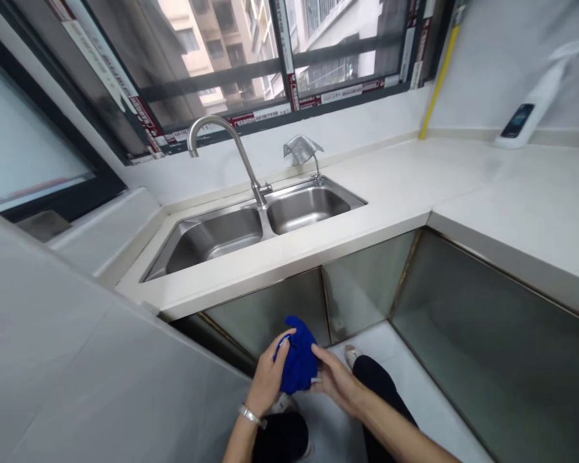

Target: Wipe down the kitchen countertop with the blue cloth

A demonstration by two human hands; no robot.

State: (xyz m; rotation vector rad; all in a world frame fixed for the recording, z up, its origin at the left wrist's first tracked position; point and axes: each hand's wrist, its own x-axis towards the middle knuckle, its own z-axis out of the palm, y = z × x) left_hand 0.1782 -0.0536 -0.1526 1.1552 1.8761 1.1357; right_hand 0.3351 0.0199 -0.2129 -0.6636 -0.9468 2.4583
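Observation:
A bunched blue cloth [300, 360] is held between my two hands, low in front of the cabinet doors. My left hand [270, 373] grips its left side, the thumb lying over an edge. On the opposite side my right hand [336, 378] pinches the cloth, with its lower fingers partly hidden behind it. A small white tag shows near the right fingers. Beyond the counter edge lies a steel double sink [265, 222] with a tall curved faucet [229, 132] between its bowls.
White countertop [487, 186] runs along the window and turns right. A white spray bottle [531, 106] stands at the back right. A yellow-and-grey pole [439, 80] leans in the corner. Grey cloth or foil [303, 149] covers a small tap. Glass-fronted cabinets [367, 276] sit below.

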